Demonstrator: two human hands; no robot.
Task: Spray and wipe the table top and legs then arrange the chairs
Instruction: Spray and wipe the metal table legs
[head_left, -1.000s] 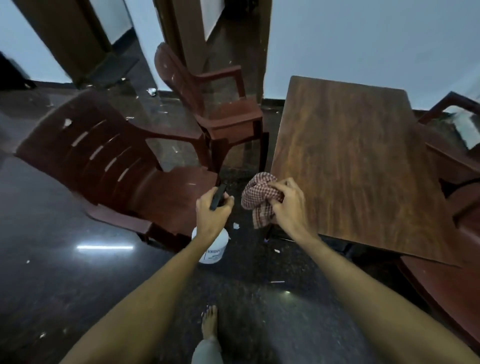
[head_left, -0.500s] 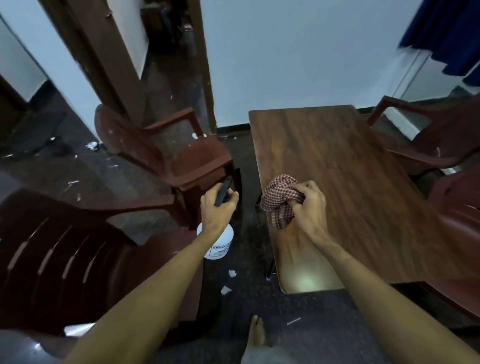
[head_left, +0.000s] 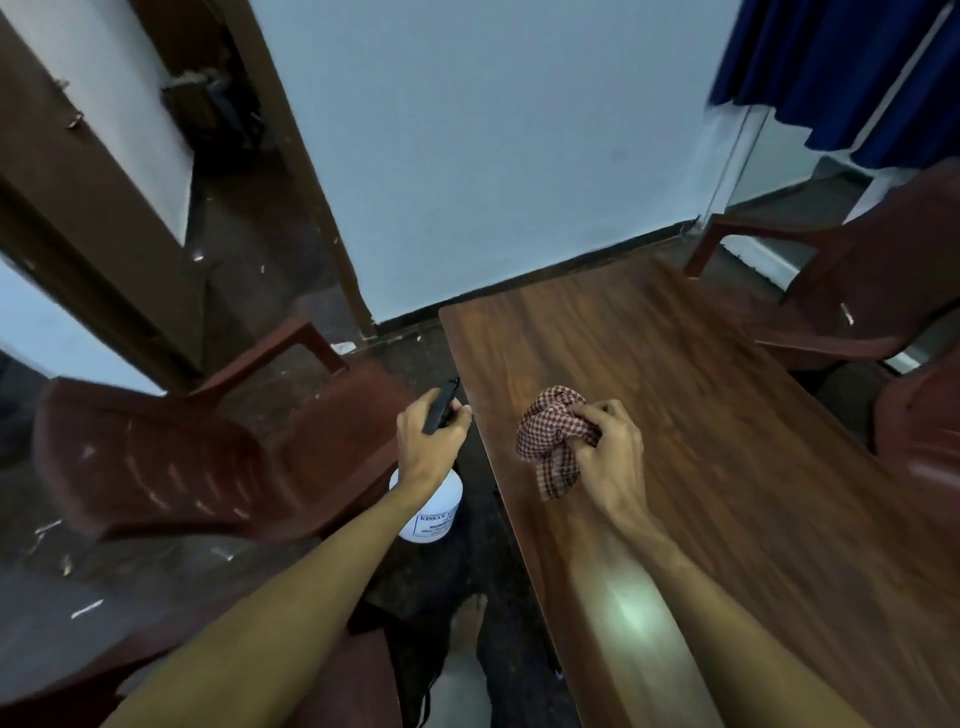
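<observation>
A long brown wooden table top (head_left: 727, 467) runs from the near right toward the far wall. My right hand (head_left: 608, 452) is over its left part and grips a bunched red-and-white checked cloth (head_left: 550, 441). My left hand (head_left: 431, 441) holds a white spray bottle (head_left: 434, 509) by its black trigger head, just off the table's left edge above the floor. A dark red plastic chair (head_left: 208, 457) stands left of the table. Another chair (head_left: 841, 291) stands at the far right side.
A second chair's edge (head_left: 924, 431) shows at the right. A further chair seat (head_left: 337, 686) lies near my legs at the bottom left. A doorway with a brown frame (head_left: 291, 182) opens at the back left. Blue curtains (head_left: 852, 67) hang at the top right. The dark floor (head_left: 291, 358) carries scattered bits.
The view has swung right and nearer the table. Both hands have moved forward along the table's left edge, still holding the bottle and the cloth.
</observation>
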